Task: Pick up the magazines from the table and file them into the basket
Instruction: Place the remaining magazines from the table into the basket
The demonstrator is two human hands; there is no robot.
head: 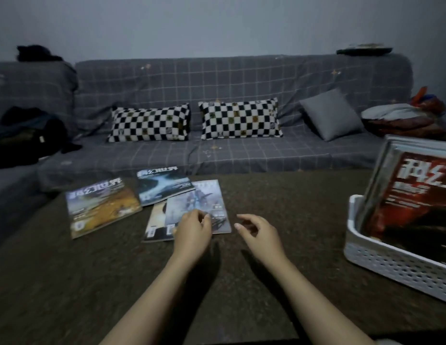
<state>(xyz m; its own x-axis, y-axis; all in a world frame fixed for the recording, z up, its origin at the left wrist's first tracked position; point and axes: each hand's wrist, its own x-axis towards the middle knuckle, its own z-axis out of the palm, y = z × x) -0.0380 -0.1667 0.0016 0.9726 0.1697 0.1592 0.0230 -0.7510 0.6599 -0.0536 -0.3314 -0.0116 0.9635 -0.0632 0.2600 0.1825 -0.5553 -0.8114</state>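
A: Biggest first. Grey checked sofa [217, 100] runs across the back, brown counter [279, 207] in front of it.

B: On the sofa?

A: Two black-and-white checkered pillows [149, 123] side by side, a plain grey cushion [331, 114] to their right, dark clothes pile [25, 133] at far left, red-and-grey bundle [403, 118] at far right.

B: Basket?

A: White perforated basket [391, 267] on the counter's right edge. Red-cover magazine [416, 195] stands tilted in it, more behind it, count unclear.

B: Loose magazines?

A: Four on the counter, left of centre. Yellow-cover magazine [102, 210] lies furthest left, apart from the rest. Dark blue magazine [164, 188] sits at the back, its corner overlapping the pale grey magazine [204, 200]. That grey one lies on top of a tan magazine [154, 222], mostly hidden.

B: Hands?

A: Left hand [192, 230] is over the near edge of the pale grey magazine, fingers [204, 217] loosely curled, gripping nothing; contact with the cover, can't tell, blurry. Right hand [259, 232] hovers just right of that magazine over bare counter, fingers relaxed and half curled, holding nothing. Both forearms bare.
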